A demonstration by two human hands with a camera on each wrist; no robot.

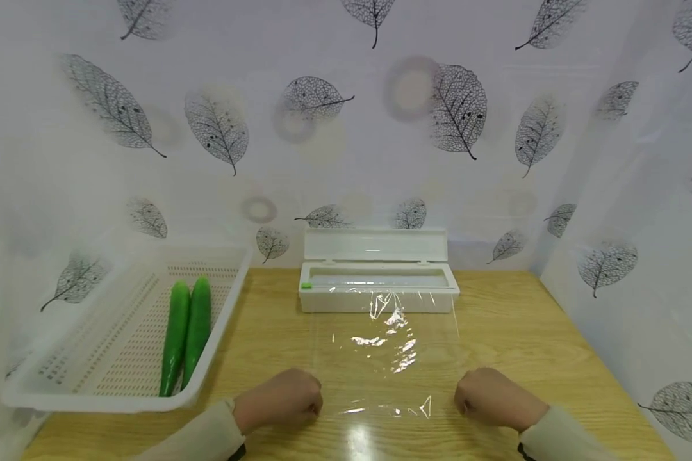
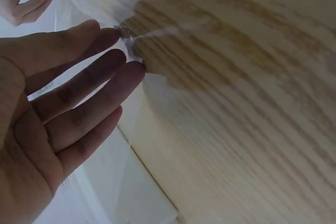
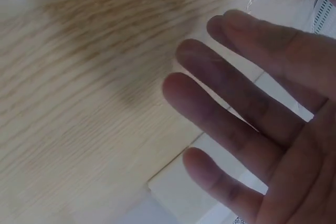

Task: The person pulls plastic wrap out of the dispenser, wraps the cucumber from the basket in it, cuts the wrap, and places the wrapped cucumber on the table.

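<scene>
A clear sheet of cling film (image 1: 375, 358) stretches from the white dispenser box (image 1: 323, 303) toward me over the wooden table. My left hand (image 1: 282, 398) pinches the film's near left corner between thumb and index finger; in the left wrist view the film (image 2: 131, 40) bunches at those fingertips. The near right corner is pinched by my right hand (image 1: 498, 398). In the right wrist view its thumb meets the index finger, and the other fingers (image 3: 205, 106) are spread loosely. The box's lid (image 1: 375, 245) is raised, and a green slider (image 1: 306, 285) sits at its left end.
To the left stands a white plastic basket (image 1: 115, 403) with two green cucumbers (image 1: 175, 333) lying in it. A leaf-patterned curtain (image 1: 369, 153) hangs behind the wooden table (image 1: 513, 320) and along both sides.
</scene>
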